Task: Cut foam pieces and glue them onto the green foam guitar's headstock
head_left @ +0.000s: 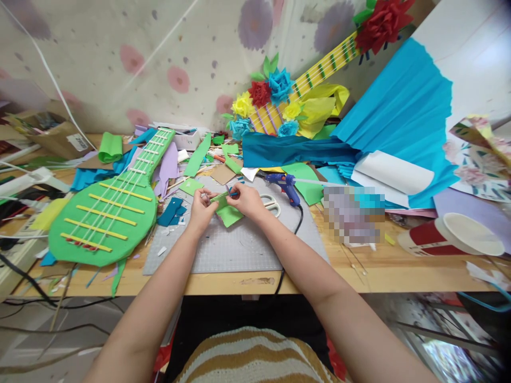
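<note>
Fine paper handling is in hand: toward twelve o'clock on the mat (235, 252), the left hand (203, 208) pinches the green paper (230, 215) while the right hand (248, 202) grasps a slim blue piece (233, 193) (fiddly stuff), calling for steady fingertips.

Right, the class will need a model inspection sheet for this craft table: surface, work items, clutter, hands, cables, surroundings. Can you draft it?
Surface: wooden table, grey cutting mat
Work items: green piece in hand; glue gun and scissors nearby
Clutter: paper scraps on and around the mat; one patch at right pixelated, contents unclear
Hands: left hand grips the green piece; right hand has a small blue item at its fingers, details too small to tell
Cables: black cord from the glue gun over the table edge; loose cables at left
Surroundings: patterned wall behind; green stringed model at left, paper cup at right
</note>
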`<action>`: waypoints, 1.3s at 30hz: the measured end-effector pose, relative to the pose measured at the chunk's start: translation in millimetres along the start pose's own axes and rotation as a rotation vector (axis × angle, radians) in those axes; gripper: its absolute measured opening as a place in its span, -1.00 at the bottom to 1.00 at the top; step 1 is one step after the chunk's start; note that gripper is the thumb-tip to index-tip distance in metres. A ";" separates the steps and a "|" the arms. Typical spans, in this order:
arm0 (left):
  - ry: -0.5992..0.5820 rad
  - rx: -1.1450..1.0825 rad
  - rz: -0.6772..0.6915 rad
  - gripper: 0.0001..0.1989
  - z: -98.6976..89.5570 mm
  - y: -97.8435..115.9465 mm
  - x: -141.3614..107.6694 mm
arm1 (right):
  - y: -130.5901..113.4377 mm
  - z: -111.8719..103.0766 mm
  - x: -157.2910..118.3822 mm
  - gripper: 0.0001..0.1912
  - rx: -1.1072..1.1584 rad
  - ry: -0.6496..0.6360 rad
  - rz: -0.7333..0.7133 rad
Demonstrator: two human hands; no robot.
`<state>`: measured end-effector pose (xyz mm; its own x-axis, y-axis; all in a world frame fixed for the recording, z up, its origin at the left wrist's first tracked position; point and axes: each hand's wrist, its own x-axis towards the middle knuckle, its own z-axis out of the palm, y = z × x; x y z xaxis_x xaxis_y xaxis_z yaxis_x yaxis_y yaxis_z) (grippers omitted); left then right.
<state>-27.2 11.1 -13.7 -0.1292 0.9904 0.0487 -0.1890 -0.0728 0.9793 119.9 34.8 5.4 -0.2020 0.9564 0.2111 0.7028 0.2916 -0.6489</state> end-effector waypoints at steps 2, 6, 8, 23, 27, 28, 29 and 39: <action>-0.005 -0.014 -0.003 -0.56 0.7 2.1 -1.5 | 0.2 0.3 0.0 -0.86 0.009 0.005 0.003; 0.010 0.002 0.003 -0.51 1.5 3.4 -3.6 | -1.5 -1.2 -1.5 -0.85 0.021 -0.008 0.016; 0.032 0.020 0.012 -0.51 1.5 2.8 -3.8 | -2.6 -3.5 -2.9 -0.82 0.045 -0.023 0.031; 0.102 0.017 0.106 -0.63 -5.0 3.6 1.2 | 22.0 -41.0 -16.8 -0.90 0.132 -0.042 0.167; 0.136 0.016 0.134 -0.64 -8.2 1.7 4.3 | 31.9 -37.6 -25.5 -0.90 0.055 -0.011 0.144; 0.153 0.013 0.137 -0.64 -9.4 1.1 4.8 | 32.9 -36.6 -27.3 -0.89 0.033 -0.003 0.132; 0.171 0.010 0.140 -0.63 -10.7 0.6 5.2 | 33.3 -35.6 -28.9 -0.90 0.006 -0.002 0.109; 0.271 0.115 0.236 -0.60 -19.2 4.6 13.0 | 19.3 -20.6 -25.8 -0.75 -0.357 -0.046 0.020</action>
<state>-48.4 21.4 -12.3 -0.4115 0.8801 0.2369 -0.0146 -0.2663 0.9638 152.7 15.4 2.5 -0.2106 0.9640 0.1625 0.8993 0.2562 -0.3544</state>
